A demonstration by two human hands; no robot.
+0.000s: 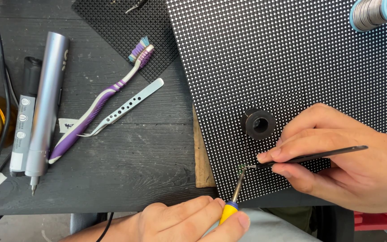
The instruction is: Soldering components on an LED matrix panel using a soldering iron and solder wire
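Nearest us, our left hand [189, 220] is closed on the yellow handle of a soldering iron [233, 200], thumb and forefinger clamped around it. Iron's long axis runs from the handle up and slightly right; its metal tip points away from us and meets the lower edge of the black dot-matrix panel [292, 67].

Our right hand [341, 161] pinches dark tweezers [307, 157] between thumb and forefinger, fingers pressed together on the shaft. Tweezers' long axis is near horizontal, tips pointing left, rear end rising slightly right. Both tips converge at one spot just left of the right fingertips, by a small greenish part; too small to tell whether they touch.

Just above the right forefinger, a black cylinder [258, 123] stands on the panel.
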